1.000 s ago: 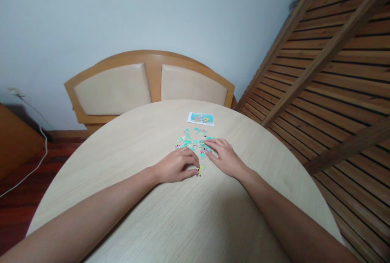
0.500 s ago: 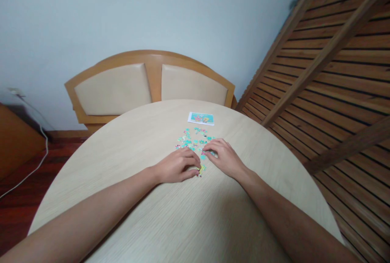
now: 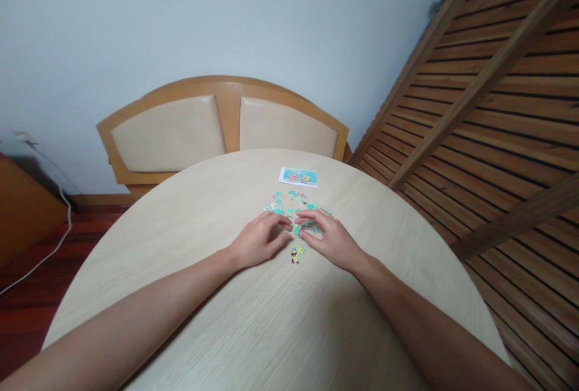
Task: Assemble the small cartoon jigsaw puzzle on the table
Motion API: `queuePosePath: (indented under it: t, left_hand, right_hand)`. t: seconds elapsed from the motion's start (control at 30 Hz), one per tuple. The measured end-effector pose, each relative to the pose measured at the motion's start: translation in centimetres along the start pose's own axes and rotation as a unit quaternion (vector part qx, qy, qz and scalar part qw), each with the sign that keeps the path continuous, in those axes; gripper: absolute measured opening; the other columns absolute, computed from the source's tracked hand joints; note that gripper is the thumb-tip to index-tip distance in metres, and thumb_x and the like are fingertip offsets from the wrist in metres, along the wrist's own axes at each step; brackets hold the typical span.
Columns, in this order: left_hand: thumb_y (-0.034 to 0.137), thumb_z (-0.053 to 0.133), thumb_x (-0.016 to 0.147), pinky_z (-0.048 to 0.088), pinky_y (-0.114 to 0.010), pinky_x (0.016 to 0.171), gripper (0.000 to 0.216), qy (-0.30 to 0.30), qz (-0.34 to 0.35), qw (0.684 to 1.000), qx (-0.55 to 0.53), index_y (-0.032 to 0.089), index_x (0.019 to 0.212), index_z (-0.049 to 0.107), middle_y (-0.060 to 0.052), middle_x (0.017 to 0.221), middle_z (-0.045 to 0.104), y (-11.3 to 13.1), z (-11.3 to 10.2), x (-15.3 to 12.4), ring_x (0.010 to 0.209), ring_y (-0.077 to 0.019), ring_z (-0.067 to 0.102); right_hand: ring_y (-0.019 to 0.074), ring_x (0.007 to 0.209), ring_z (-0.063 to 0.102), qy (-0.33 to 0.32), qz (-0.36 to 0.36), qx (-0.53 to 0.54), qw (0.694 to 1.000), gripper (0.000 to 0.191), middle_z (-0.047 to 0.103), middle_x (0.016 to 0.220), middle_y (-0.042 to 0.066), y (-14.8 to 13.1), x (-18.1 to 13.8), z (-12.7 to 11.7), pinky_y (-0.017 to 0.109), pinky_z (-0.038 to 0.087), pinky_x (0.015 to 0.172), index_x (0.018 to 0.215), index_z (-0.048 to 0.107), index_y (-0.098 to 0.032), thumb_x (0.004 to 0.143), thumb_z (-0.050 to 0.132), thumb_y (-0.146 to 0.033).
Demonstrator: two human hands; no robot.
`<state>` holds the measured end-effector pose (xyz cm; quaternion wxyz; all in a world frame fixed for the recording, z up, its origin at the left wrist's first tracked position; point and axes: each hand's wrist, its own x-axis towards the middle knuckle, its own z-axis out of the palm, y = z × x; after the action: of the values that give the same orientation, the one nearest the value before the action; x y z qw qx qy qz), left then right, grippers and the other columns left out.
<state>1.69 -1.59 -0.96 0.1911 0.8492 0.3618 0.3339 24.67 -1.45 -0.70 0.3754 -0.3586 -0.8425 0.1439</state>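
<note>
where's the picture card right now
In the head view, the picture card lies flat on the far side of the round table, slightly right of centre, just beyond the loose puzzle pieces and near the chair back.

Matt pale wood-grain table [image 3: 271,318]

puzzle pieces [image 3: 296,201] | small, teal, scattered flat | yellow assembled bit [image 3: 295,253] nearer, apart

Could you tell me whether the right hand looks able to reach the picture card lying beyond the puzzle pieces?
Probably yes. The right hand rests at the puzzle pieces, and the picture card lies flat on the table just beyond them. Only those flat pieces lie between, and nothing covers the card.
</note>
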Motion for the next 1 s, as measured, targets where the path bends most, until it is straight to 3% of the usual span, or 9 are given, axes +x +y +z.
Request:
queuePosePath:
  t: [0.27,1.0]
  left_hand:
    - [0.029,0.061,0.093,0.052,-0.035,0.089,0.025,-0.003,0.004,0.994,-0.113,0.017,0.115,0.061,-0.008,0.100,0.071,0.13,0.16,-0.01,0.094,-0.0202,0.066]
    - [0.028,0.061,0.094,0.051,-0.032,0.085,0.016,0.010,-0.001,0.992,-0.122,0.017,0.105,0.062,-0.005,0.095,0.071,-0.15,0.25,-0.06,0.089,-0.0179,0.066]
  right_hand:
    - [0.0223,0.104,0.066,-0.017,-0.038,0.016,0.999,0.033,0.073,0.111,0.006,-0.84,-0.04,0.40,0.039,0.052,0.092,0.120,0.063,-0.025,0.088,0.072,-0.023]
    - [0.0229,0.102,0.067,-0.030,-0.058,-0.017,0.998,0.032,0.073,0.111,0.007,-0.84,-0.12,0.33,0.040,0.051,0.091,0.122,0.061,-0.025,0.092,0.069,-0.027]
